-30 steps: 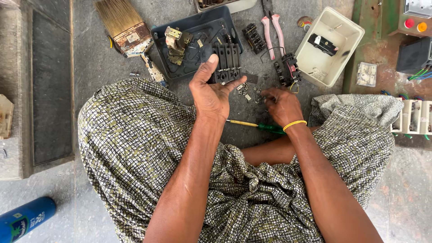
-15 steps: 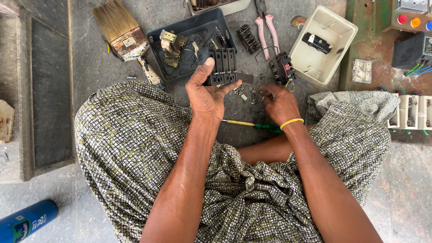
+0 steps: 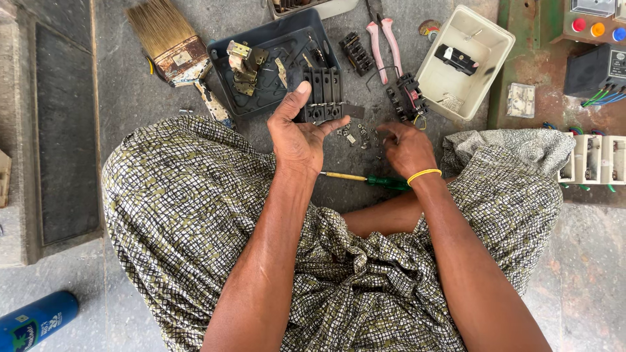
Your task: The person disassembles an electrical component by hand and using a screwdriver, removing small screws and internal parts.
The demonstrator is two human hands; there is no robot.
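Two hands work over a grey concrete floor (image 3: 130, 98), in front of the person's checked wrap. The left hand (image 3: 297, 133) grasps a black switch block (image 3: 321, 96) between thumb and curled fingers, holding it upright just above the floor; the block is dark plastic with three parallel channels and pale metal contacts along its lower edge. The right hand (image 3: 407, 148), a yellow band at its wrist, is loosely clenched with fingertips pinched down among small loose screws and nuts (image 3: 357, 133) scattered on the floor between the two hands; what it pinches, if anything, cannot be made out. A screwdriver with a yellow shaft and green handle (image 3: 365, 178) lies on the floor just under both wrists. Behind the block sits a dark blue plastic tray (image 3: 228, 98) holding brass fittings (image 3: 242, 65), partly covered by the left hand. Near it lie a worn paintbrush (image 3: 173, 42), pink-handled pliers (image 3: 385, 36), two more black terminal pieces (image 3: 357, 53), and a cream open box (image 3: 486, 58) with a black part inside. A blue spray can (image 3: 36, 321) is cut off at the lower left edge, and a panel with coloured buttons (image 3: 596, 29) is cut off at the upper right. The block's far face is hidden from view.
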